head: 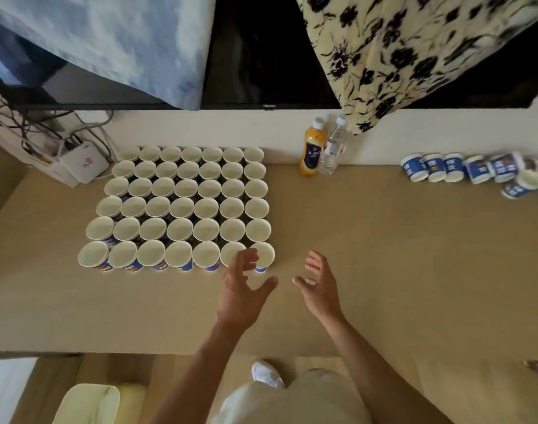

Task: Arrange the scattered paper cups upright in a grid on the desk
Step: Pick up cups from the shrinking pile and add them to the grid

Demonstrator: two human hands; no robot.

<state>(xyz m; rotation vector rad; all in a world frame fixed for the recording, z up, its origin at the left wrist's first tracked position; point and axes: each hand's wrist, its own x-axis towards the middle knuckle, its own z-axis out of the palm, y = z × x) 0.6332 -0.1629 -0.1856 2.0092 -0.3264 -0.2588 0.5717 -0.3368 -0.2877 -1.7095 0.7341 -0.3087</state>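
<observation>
left hand (241,289), right hand (318,286): both hands empty, fingers spread | lying cups (434,168): likely light, thin-walled, crushable | grip: sidewall, mid-height, gently

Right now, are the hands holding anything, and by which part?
Nothing held. Left hand and right hand are open, fingers spread, near the grid's front-right white-and-blue paper cup.

The tan desk (384,240) is carrying a grid of upright paper cups (182,209). Right of the grid, an orange drink bottle (312,148) and a water bottle (333,148) are standing just beside each other. Farther right, loose cups (463,169) are lying on their sides. A white box (84,165) is sitting left of the grid.
</observation>
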